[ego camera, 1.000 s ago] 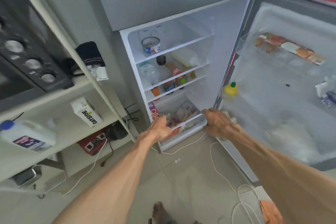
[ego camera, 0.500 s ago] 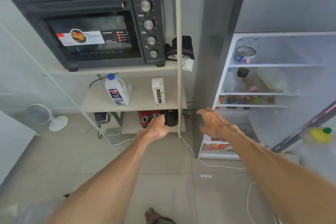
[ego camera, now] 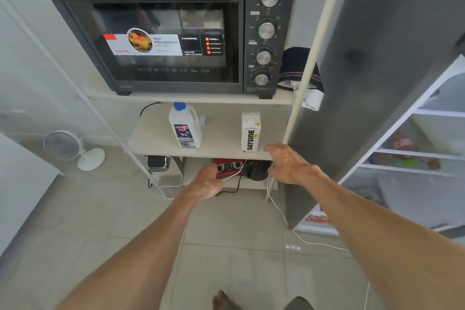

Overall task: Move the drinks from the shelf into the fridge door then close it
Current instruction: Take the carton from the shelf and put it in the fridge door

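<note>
So both hands are empty, fingers spread loose. Right hand [ego camera: 289, 163] hovers just beside the oat milk carton [ego camera: 250, 132], at its 4 o'clock; left hand [ego camera: 207, 181] hangs lower. Milk jug [ego camera: 185, 126] stands at the carton's 9 o'clock on the same shelf [ego camera: 153, 141], under the oven [ego camera: 161, 30], fridge [ego camera: 427, 148] open at 3 o'clock

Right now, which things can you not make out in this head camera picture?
- Fridge door: beyond the right edge, its racks unseen.
- Fridge shelves: contents blurred, not identifiable.
- Milk jug: opaque, fill level unknown.
- Oatside carton: sealed or opened, unclear.
- Black object on the lowest shelf: partly hidden behind the right hand.
</note>
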